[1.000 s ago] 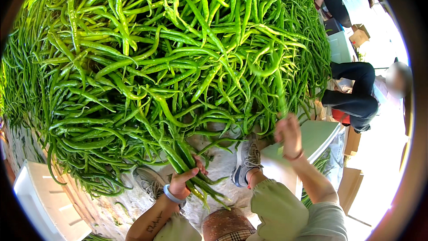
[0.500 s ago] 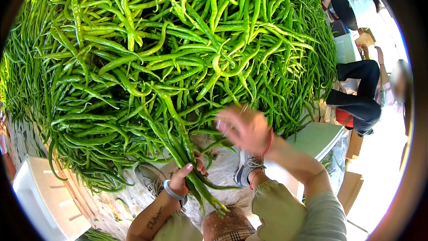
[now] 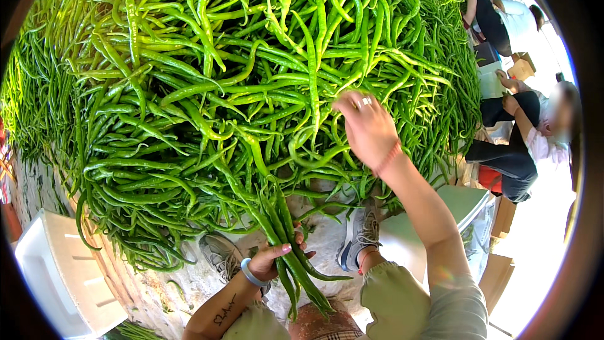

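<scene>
Long green chili peppers (image 3: pixel 207 94) form a big heap in front of me. Low in the middle, my left hand (image 3: pixel 277 259) is closed around a small bunch of chili peppers (image 3: pixel 308 286), whose ends stick out above and below the fist. My right hand (image 3: pixel 368 129) is over the right part of the heap, its fingers bent down and drawn together. Its fingertips are partly hidden, so what they hold cannot be made out. Just left of this hand, a curved chili pepper (image 3: pixel 304 162) is smeared by motion.
A white plastic crate (image 3: pixel 66 277) stands at lower left. To the right is a pale green lid or box top (image 3: pixel 434 211) beside a cardboard box (image 3: pixel 497 277). My shoes (image 3: pixel 220 255) rest at the heap's near edge. Several people sit along the right side, one in dark trousers (image 3: pixel 503 157).
My right hand has moved up and onto the heap, its fingers now bent. My left hand, still holding the bunch, has shifted slightly right and down. A curved chili has moved nearer me.
</scene>
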Tool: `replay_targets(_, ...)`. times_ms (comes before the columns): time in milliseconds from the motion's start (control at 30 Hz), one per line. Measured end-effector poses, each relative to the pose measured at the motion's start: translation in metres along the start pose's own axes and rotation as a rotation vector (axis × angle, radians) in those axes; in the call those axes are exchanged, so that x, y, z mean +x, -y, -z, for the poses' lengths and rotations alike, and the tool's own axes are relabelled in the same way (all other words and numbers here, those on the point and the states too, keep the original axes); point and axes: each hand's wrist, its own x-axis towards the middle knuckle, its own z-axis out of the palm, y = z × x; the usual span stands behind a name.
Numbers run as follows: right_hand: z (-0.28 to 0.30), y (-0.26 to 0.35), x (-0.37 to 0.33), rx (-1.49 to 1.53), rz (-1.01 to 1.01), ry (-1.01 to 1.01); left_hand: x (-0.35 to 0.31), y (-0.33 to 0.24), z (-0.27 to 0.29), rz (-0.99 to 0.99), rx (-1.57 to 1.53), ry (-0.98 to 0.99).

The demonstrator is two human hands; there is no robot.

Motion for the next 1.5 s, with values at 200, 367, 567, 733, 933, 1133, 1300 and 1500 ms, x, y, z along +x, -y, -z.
replay_targets(200, -0.048, -0.006, 0.039, 0.008, 0.157, -0.191, -0.004, 0.001, 0.001, -0.037, 0.144, 0.048)
replay_targets(367, -0.051, -0.017, 0.043, -0.147, 0.315, -0.045, -0.003, -0.001, 0.005, -0.153, 0.171, 0.021)
replay_targets(567, 0.039, 0.062, -0.021, 0.255, 0.215, 0.017, -0.019, -0.014, -0.003, -0.411, 0.337, -0.216)
replay_targets(733, 0.001, 0.112, -0.077, 0.783, 0.12, 0.469, -0.006, -0.007, -0.009, -0.445, 0.293, -0.235)
replay_targets(933, 0.026, 0.086, -0.046, 0.812, 0.287, 0.372, -0.011, -0.011, -0.003, -0.361, 0.23, -0.303)
replay_targets(1133, -0.011, -0.094, 0.058, -0.299, -0.132, 0.058, -0.004, -0.004, -0.013, -0.153, 0.126, -0.046)
replay_targets(1300, -0.001, -0.086, 0.032, 0.012, 0.274, -0.254, -0.011, 0.0, 0.008, -0.056, 0.015, 0.05)
replay_targets(1500, 0.049, 0.001, -0.045, 0.066, 0.454, -0.331, -0.013, -0.013, -0.004, -0.143, -0.092, -0.041)
